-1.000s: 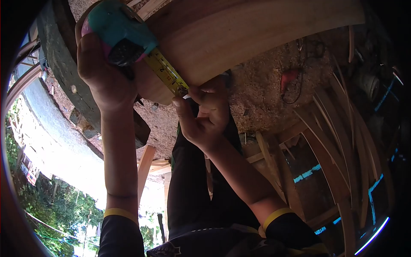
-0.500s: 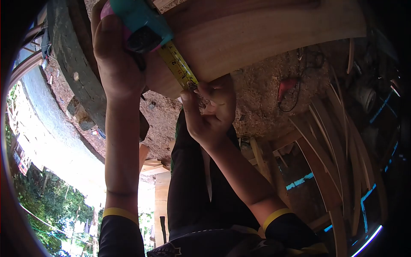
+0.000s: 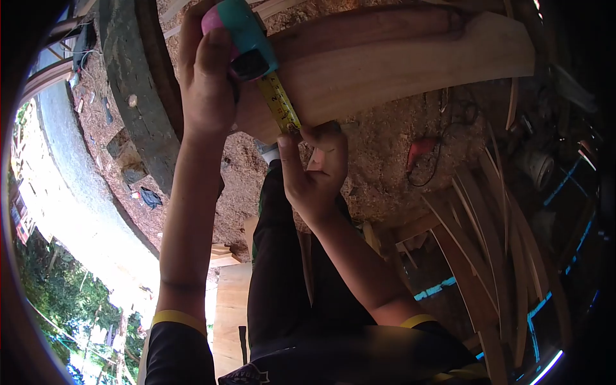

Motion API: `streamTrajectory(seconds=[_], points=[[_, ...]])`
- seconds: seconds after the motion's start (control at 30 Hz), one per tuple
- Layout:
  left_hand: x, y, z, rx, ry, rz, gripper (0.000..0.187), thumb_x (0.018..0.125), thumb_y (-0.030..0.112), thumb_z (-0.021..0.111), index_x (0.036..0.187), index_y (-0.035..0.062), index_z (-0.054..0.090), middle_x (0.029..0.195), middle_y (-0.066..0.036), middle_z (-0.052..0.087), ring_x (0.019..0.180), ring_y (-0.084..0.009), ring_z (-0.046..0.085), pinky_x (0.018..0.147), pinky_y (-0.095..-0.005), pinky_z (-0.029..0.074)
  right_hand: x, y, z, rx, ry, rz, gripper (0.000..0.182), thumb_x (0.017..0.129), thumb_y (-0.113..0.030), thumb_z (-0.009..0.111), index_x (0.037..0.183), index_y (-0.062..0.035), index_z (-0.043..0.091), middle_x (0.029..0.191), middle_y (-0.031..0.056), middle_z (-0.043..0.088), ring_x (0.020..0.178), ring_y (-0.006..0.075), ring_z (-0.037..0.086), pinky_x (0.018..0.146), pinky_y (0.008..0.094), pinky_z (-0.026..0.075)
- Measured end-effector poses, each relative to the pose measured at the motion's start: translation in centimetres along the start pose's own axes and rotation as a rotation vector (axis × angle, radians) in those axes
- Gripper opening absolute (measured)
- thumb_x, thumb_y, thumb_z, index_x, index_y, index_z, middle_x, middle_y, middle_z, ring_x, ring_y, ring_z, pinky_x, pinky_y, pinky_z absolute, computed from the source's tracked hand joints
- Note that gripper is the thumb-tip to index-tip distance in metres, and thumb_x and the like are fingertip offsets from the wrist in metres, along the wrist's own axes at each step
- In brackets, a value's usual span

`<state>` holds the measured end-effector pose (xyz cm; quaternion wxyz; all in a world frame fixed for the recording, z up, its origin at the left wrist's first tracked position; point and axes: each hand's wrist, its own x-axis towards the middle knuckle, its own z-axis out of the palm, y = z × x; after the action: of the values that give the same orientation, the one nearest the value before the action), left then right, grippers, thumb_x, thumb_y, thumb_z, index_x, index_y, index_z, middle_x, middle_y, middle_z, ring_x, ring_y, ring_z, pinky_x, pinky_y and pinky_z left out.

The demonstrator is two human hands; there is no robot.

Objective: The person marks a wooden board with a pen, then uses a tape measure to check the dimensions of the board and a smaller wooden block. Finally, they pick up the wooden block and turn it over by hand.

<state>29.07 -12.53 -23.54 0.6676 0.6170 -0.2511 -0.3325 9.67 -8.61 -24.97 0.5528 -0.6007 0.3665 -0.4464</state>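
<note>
My left hand (image 3: 208, 96) is wrapped round a teal and pink tape measure (image 3: 247, 32), its thumb on the pink side. A short length of yellow blade (image 3: 280, 106) runs out of the case and across the near left end of a wide, curved wooden board (image 3: 398, 70). My right hand (image 3: 317, 168) pinches the free end of the blade between thumb and finger, at the board's near edge. The board's far side has a darker, rougher strip.
Shavings cover the ground (image 3: 378, 167). A red corded tool (image 3: 420, 151) lies beyond my right hand. Several curved wooden strips (image 3: 491, 250) are piled at right. A thick grey timber (image 3: 135, 77) curves along the left. Below it lies a black scrap (image 3: 151, 197).
My left hand and the tape measure case have shifted right in the view, and the board sits slightly differently in it. Both hands keep their holds; the right hand has barely moved.
</note>
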Motion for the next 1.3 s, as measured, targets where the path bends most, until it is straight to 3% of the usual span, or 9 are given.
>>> streamTrajectory(seconds=[0.33, 0.43, 0.5, 0.6, 0.77, 0.97, 1.03, 1.13, 1.3], points=[[-0.2, -0.4, 0.1, -0.044, -0.096, 0.069, 0.055, 0.104, 0.041, 0.054, 0.142, 0.0015, 0.051, 0.121, -0.012, 0.066, 0.109, -0.0212, 0.067, 0.096, -0.0365, 0.055, -0.5, -1.0, -0.6, 0.041, -0.003, 0.166, 0.026, 0.099, 0.006, 0.071, 0.117, -0.0011, 0.055, 0.113, 0.0112, 0.062, 0.104, 0.0145, 0.06, 0.095, 0.0324, 0.049], [-0.5, -0.1, 0.5, -0.051, -0.073, 0.055, 0.056, 0.104, 0.041, 0.056, 0.143, 0.0013, 0.051, 0.122, -0.012, 0.066, 0.109, -0.0198, 0.067, 0.093, -0.0346, 0.056, -0.2, -0.8, -1.6, -0.043, -0.041, 0.115, 0.023, 0.099, 0.006, 0.072, 0.118, -0.0007, 0.06, 0.115, 0.0105, 0.065, 0.103, 0.0131, 0.062, 0.093, 0.031, 0.051], [-0.6, 0.0, 0.6, -0.076, -0.071, 0.039, 0.057, 0.104, 0.041, 0.057, 0.143, 0.0013, 0.051, 0.122, -0.012, 0.066, 0.108, -0.0189, 0.067, 0.092, -0.0337, 0.056, 0.5, -1.0, -2.2, -0.148, 0.003, 0.081, 0.018, 0.092, 0.006, 0.079, 0.107, -0.002, 0.071, 0.092, 0.0055, 0.066, 0.088, 0.0163, 0.066, 0.078, 0.03, 0.053], [-0.5, -0.1, 0.4, -0.014, -0.084, 0.081, 0.057, 0.103, 0.042, 0.059, 0.142, 0.0012, 0.052, 0.121, -0.01, 0.066, 0.106, -0.0165, 0.066, 0.089, -0.0319, 0.056, 2.5, -2.5, -3.5, -0.314, -0.108, -0.026, 0.022, 0.09, 0.005, 0.081, 0.108, -0.006, 0.075, 0.089, 0.0044, 0.066, 0.082, 0.018, 0.064, 0.074, 0.0325, 0.052], [-0.4, -0.3, 0.3, 0.003, -0.087, 0.086, 0.06, 0.103, 0.046, 0.061, 0.141, 0.0008, 0.054, 0.118, -0.007, 0.065, 0.103, -0.0143, 0.064, 0.09, -0.0301, 0.053, 4.7, -3.5, -5.4, -0.6, -0.252, -0.216, 0.027, 0.085, -0.011, 0.09, 0.108, -0.0151, 0.078, 0.094, -0.0006, 0.062, 0.087, 0.0194, 0.059, 0.08, 0.0367, 0.046], [-0.6, 0.2, 0.5, 0.084, -0.078, 0.144, 0.063, 0.101, 0.05, 0.063, 0.141, 0.0014, 0.054, 0.117, -0.007, 0.065, 0.106, -0.0142, 0.062, 0.093, -0.0308, 0.051, 9.3, -4.0, -7.1, -0.872, -0.35, -0.462, 0.051, 0.078, -0.043, 0.093, 0.117, -0.0182, 0.073, 0.12, 0.0053, 0.062, 0.11, 0.0271, 0.058, 0.1, 0.0515, 0.041], [-0.8, 0.3, 0.6, 0.065, -0.071, 0.124, 0.063, 0.101, 0.05, 0.064, 0.14, 0.0015, 0.054, 0.118, -0.007, 0.065, 0.107, -0.0144, 0.061, 0.093, -0.0311, 0.051, 11.5, -4.0, -7.1, -0.873, -0.506, -0.515, 0.078, 0.069, -0.053, 0.095, 0.131, -0.0155, 0.067, 0.138, 0.0119, 0.059, 0.137, 0.0347, 0.052, 0.116, 0.0651, 0.031], [-0.9, 0.4, 0.6, 0.058, -0.071, 0.119, 0.063, 0.1, 0.049, 0.064, 0.14, 0.0016, 0.053, 0.119, -0.007, 0.064, 0.109, -0.0149, 0.061, 0.094, -0.0313, 0.051, 14.3, -4.7, -6.4, -0.858, -0.631, -0.497, 0.105, 0.059, -0.057, 0.098, 0.145, -0.0121, 0.057, 0.148, 0.0161, 0.054, 0.152, 0.0392, 0.041, 0.125, 0.0738, 0.016], [-0.7, 0.3, 0.6, 0.081, -0.057, 0.132, 0.063, 0.1, 0.049, 0.064, 0.14, 0.0014, 0.053, 0.12, -0.007, 0.064, 0.109, -0.0151, 0.06, 0.096, -0.0309, 0.05, 16.7, -4.5, -5.2, -0.942, -0.793, -0.525, 0.125, 0.052, -0.067, 0.095, 0.151, -0.0066, 0.049, 0.15, 0.0192, 0.051, 0.153, 0.0399, 0.039, 0.124, 0.0768, 0.015]])
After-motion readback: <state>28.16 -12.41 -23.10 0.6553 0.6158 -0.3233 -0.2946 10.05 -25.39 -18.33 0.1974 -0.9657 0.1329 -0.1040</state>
